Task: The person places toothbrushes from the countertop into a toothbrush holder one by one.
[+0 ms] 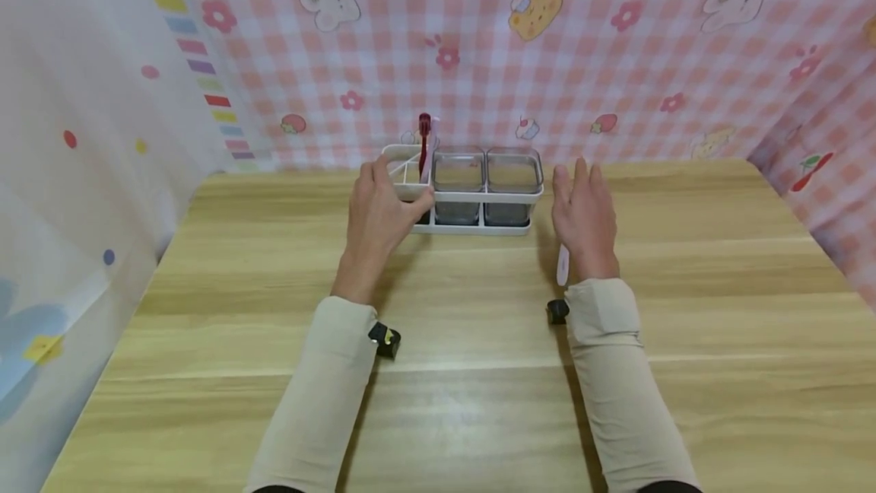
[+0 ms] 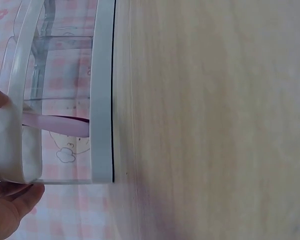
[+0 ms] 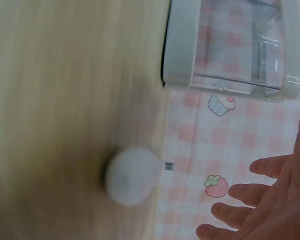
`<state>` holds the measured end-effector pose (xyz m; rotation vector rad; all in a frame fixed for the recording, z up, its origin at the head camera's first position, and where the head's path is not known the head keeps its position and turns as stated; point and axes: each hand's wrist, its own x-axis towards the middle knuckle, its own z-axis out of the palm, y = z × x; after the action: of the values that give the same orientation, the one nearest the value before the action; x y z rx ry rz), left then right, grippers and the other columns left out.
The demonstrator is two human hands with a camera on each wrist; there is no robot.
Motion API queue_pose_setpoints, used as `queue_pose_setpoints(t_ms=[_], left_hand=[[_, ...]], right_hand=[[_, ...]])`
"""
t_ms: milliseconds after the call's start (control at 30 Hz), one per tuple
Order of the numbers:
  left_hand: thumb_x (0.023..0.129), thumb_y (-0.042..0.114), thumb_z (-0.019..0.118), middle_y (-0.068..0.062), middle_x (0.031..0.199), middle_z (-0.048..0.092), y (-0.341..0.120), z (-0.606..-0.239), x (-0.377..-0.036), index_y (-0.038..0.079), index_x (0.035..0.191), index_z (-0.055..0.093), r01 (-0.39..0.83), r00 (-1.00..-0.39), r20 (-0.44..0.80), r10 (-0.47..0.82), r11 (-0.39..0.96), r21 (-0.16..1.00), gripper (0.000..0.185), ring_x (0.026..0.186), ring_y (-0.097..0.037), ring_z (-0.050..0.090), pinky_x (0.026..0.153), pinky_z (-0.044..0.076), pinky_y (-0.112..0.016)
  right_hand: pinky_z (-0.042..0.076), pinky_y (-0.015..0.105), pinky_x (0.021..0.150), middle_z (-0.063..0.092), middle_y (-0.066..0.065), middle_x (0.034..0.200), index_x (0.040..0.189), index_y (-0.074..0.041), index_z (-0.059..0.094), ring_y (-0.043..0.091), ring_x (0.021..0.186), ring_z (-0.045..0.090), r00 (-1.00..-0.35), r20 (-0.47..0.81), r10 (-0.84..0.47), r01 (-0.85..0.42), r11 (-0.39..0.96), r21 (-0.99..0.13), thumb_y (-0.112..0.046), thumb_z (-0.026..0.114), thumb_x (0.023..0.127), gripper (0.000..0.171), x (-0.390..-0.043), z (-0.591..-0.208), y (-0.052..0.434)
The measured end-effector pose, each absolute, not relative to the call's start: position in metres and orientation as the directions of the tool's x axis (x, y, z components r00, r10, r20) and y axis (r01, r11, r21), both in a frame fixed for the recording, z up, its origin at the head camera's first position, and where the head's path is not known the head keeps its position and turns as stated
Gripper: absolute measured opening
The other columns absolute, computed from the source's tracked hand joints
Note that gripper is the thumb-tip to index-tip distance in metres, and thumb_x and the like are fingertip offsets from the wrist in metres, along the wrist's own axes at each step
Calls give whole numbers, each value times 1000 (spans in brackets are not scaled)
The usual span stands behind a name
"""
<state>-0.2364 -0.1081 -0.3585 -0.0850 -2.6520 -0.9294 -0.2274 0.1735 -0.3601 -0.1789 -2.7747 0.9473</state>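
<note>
Left hand [image 1: 379, 213] is on the white plastic condiment rack [image 1: 472, 228] at the back middle of the light wooden table [image 1: 479, 402], gripping its left end: the fingers [image 1: 375, 173] curl over the rim of the open white compartment there, thumb along the front, and the left wrist view shows fingertips [image 2: 12, 212] against the white rim band at that corner. Standing upright in that left compartment, a dark red-handled utensil [image 1: 424, 144] pokes above the rim; its lower end is hidden inside, and what sort of utensil it is cannot be told. Moving right along the rack, two clear square plastic boxes with lids [image 1: 487, 173] sit side by side in the frame, and their contents are hard to make out. Just off the rack's right end, the right hand [image 1: 583, 219] is spread, fingers [image 1: 582, 177] straight and slightly apart, holding nothing; whether the palm touches the rack wall cannot be told from the head view, and the right wrist view shows the fingers [image 3: 250, 197] loose in the air with a gap to the rack. Below that wrist, a small white rounded spoon-like piece [image 1: 563, 265] lies on the table, partly hidden by the forearm and blurred in the wrist view, so its shape stays unclear. Beige sleeves [image 1: 322, 394] cover both forearms, cut off at the bottom edge.
</note>
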Motion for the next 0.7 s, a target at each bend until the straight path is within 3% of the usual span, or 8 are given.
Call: queue_pose_setpoints(t_ms=[133, 367, 700], left_hand=[[85, 47, 71, -21, 124, 53, -107, -358, -236, 0, 143, 44, 158, -946, 321, -56, 782, 602, 79, 102, -33, 54, 90, 48, -46], [85, 46, 72, -22, 125, 54, -107, -357, -236, 0, 142, 45, 168, -942, 330, -53, 778, 605, 77, 103, -33, 55, 90, 48, -46], [84, 46, 74, -22, 128, 53, -108, -356, -236, 0, 142, 45, 159, -946, 318, -60, 769, 619, 79, 109, -35, 55, 95, 47, -47]], right_hand=[[18, 63, 116, 13, 26, 165, 161, -2, 17, 50, 148, 16, -975, 109, 195, 81, 764, -640, -57, 23, 107, 77, -226, -364, 178], [27, 59, 114, 33, 33, 154, 157, 5, 24, 51, 141, 31, -983, -23, 185, 155, 741, -653, -37, 61, 100, 80, -227, -369, 191], [43, 54, 102, 55, 30, 135, 152, 5, 37, 43, 120, 53, -980, -97, 173, 191, 695, -693, -28, 71, 94, 75, -225, -378, 202]])
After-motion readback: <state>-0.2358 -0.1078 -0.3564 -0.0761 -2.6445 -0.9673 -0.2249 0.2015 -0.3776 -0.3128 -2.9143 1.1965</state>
